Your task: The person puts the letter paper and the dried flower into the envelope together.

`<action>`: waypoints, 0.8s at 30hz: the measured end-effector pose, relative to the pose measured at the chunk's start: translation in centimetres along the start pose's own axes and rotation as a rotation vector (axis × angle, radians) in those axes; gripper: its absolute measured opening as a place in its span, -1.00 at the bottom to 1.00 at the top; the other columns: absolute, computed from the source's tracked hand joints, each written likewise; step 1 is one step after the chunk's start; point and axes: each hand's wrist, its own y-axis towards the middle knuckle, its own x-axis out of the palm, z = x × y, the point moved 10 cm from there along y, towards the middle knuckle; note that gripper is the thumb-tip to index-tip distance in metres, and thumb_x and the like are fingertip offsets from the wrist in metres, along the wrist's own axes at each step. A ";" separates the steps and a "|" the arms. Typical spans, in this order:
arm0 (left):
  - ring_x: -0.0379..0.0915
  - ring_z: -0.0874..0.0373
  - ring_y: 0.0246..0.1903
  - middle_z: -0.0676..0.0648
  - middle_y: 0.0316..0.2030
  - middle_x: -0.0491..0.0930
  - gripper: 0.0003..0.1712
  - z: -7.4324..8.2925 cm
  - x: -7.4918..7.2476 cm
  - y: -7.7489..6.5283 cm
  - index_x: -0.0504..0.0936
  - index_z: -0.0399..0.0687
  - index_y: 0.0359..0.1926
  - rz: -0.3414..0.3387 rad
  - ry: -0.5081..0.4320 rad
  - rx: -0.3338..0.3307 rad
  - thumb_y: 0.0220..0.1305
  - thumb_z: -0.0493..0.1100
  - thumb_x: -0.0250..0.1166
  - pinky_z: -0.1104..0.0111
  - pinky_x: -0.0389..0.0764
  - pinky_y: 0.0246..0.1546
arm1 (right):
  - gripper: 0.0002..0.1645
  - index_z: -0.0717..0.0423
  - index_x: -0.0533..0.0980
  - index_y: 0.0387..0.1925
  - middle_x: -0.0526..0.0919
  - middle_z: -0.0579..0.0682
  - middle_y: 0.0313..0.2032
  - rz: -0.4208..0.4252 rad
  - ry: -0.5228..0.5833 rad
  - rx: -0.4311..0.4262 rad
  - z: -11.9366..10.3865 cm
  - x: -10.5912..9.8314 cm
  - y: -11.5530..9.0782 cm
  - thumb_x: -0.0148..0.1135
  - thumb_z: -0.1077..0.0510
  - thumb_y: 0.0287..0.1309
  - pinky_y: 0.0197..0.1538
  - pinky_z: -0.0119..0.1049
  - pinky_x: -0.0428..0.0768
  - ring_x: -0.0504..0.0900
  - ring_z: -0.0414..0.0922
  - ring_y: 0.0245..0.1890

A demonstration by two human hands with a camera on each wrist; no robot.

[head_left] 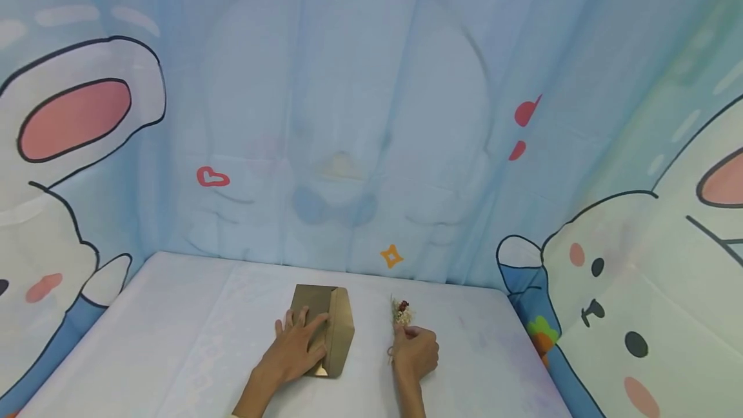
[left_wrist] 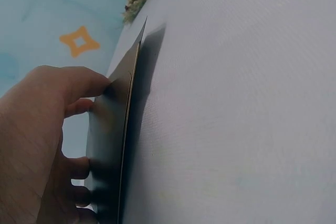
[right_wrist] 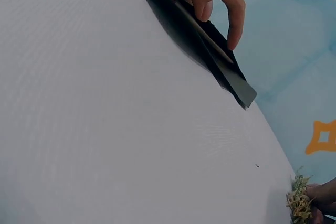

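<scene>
A gold envelope [head_left: 342, 334] lies on the white cloth, its flap folded out on the right side. My left hand [head_left: 295, 348] rests on it with spread fingers; in the left wrist view the fingertips of that hand [left_wrist: 37, 124] press on the envelope's dark face [left_wrist: 107, 135]. To the right, my right hand [head_left: 415, 352] pinches a small bunch of dried flowers [head_left: 402, 312] by its stems. Pale blooms and one dark red one show at its top, and a thin tie hangs near the stems. The right wrist view catches the bunch [right_wrist: 299, 200] at its lower right corner.
A white cloth [head_left: 191, 328] covers the table. Behind it hangs a blue curtain [head_left: 348, 115] printed with white rabbits, reaching down along both sides. A tiny dark speck [right_wrist: 257, 166] lies on the cloth near the flowers.
</scene>
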 end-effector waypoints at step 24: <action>0.03 -0.78 0.55 -0.55 0.58 0.26 -0.24 -0.2 0.0 0.2 0.41 0.11 0.59 0.007 0.000 0.005 0.43 0.12 0.23 -0.66 0.05 0.44 | -0.86 0.20 0.82 -0.48 0.75 0.05 -0.60 -0.039 0.058 -0.147 -4.1 1.3 -1.9 0.65 0.21 0.08 -0.46 -0.15 0.44 0.60 -0.09 -0.61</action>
